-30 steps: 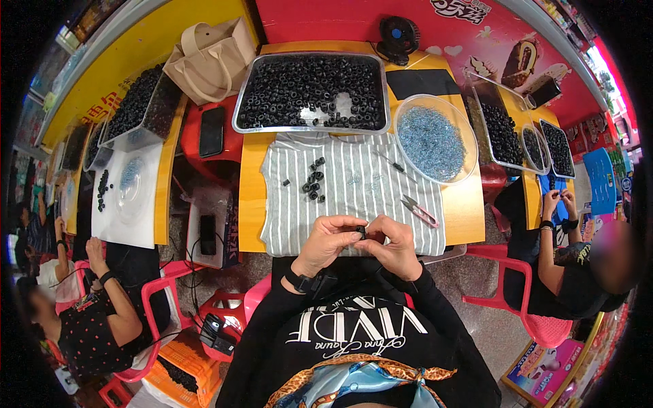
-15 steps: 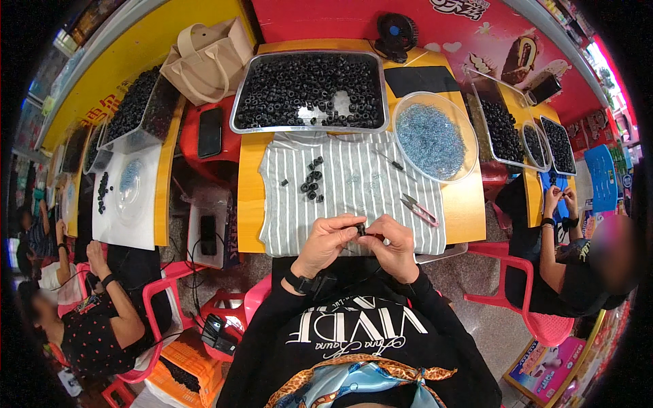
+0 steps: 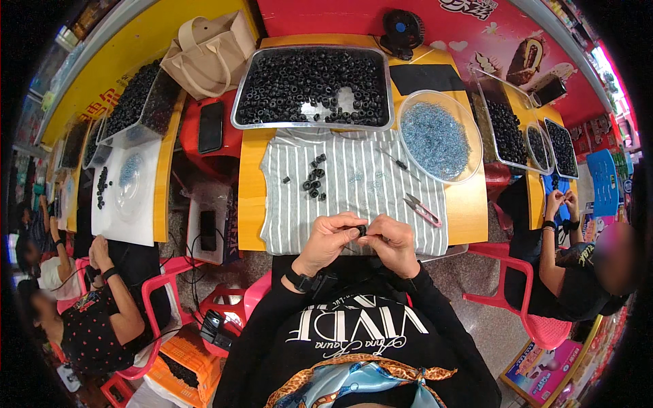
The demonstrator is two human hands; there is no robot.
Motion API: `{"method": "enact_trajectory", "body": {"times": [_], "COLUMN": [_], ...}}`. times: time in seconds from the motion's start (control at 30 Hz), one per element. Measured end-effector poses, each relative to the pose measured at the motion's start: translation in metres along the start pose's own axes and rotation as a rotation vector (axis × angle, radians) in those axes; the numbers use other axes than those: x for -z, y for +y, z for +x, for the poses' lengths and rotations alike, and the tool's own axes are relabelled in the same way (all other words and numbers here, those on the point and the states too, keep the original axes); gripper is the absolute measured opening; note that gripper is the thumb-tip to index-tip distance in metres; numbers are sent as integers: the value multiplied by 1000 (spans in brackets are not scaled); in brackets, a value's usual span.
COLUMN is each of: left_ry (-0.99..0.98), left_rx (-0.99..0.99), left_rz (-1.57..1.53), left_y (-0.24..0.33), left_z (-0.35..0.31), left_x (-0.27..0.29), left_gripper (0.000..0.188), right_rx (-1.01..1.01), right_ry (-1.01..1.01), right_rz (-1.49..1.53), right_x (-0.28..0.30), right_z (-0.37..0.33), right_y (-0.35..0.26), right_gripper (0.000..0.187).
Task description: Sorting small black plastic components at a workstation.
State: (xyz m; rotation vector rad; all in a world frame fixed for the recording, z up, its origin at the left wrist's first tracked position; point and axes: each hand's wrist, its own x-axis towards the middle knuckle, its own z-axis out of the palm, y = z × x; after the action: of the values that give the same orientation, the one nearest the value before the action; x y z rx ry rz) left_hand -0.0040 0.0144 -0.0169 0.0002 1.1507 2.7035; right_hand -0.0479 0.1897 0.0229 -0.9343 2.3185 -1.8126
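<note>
Near the front edge of a grey and white striped cloth [image 3: 289,221], my left hand [image 3: 325,241] pinches a small black ring-shaped piece [image 3: 361,230] between thumb and fingers. My right hand [image 3: 393,243] is closed in a pinch against the right side of that piece; anything tiny between its fingertips is hidden. Several loose black ring pieces [image 3: 314,181] lie on the cloth beyond my left hand. To the right of my right hand rest pink-handled thread snips [image 3: 423,209]. A thin dark tool [image 3: 401,164] lies farther back, beside faint clear bits on the cloth.
A clear tray [image 3: 309,126] heaped with black rings stands at the back. Right of it is a round bowl [image 3: 478,146] of small bluish clear pieces. A small fan [image 3: 403,32], a beige bag [image 3: 211,54] and a phone [image 3: 211,127] are around. People sit at neighbouring tables.
My hands stay almost in place, fingers shifting slightly around the black ring piece. The view has shifted a little. At the left, another person's hands have come together.
</note>
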Motion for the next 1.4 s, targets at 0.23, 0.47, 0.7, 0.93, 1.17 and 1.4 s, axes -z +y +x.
{"method": "enact_trajectory", "body": {"times": [0.23,0.47,0.7,0.93,1.17,1.4], "left_ry": [-1,-38,-201,-80,255,278], "left_rx": [5,-49,-459,-480,-165,-43], "left_rz": [9,270,1135,1153,223,-169], "left_y": [8,22,19,13,18,31], "left_z": [2,6,12,13,14,3], "left_x": [-10,-14,-17,-19,-4,-1], "left_gripper": [25,14,18,17,16,19], "right_rx": [-56,83,151,34,-65,-73], "right_ry": [22,-64,-77,-90,-49,70], "right_rz": [48,-269,-592,-500,-421,-463], "right_x": [1,15,12,14,15,15], "right_z": [-1,2,-2,-1,-4,0], "right_y": [-3,-9,5,4,2,8], "right_gripper": [22,20,17,15,11,7]}}
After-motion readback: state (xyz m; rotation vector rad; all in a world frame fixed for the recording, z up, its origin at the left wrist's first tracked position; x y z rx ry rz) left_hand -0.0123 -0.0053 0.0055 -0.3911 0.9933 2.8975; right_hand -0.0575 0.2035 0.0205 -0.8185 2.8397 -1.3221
